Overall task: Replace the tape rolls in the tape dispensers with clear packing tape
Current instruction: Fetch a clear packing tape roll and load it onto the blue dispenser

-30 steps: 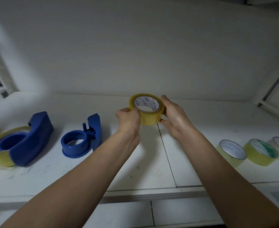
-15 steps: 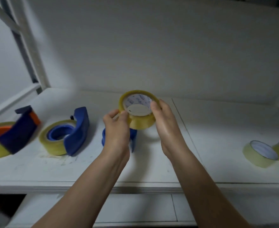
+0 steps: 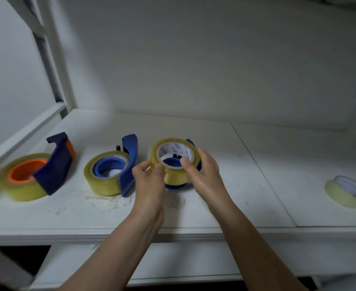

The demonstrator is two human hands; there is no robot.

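Both hands hold a yellowish clear tape roll [image 3: 174, 175] with a white printed core, tilted over the hub of an empty blue dispenser [image 3: 171, 162]. My left hand [image 3: 149, 181] grips the roll's left rim. My right hand [image 3: 204, 175] holds its right side, with a fingertip over the core's edge. The dispenser is mostly hidden behind the roll; only its hub, base and a top tip show. Further left stand a blue dispenser loaded with tape [image 3: 112, 172] and a dark blue and orange dispenser loaded with tape [image 3: 34, 174].
All lies on a white shelf [image 3: 246, 185] with a seam right of centre and a front edge close to me. A pale loose tape roll [image 3: 346, 192] lies at the far right, another partly cut off beside it. White frame posts [image 3: 53, 57] rise at the back left.
The roll has come down from mid-air onto the empty blue dispenser, both hands moving with it. The view has shifted left, bringing the orange dispenser fully in.
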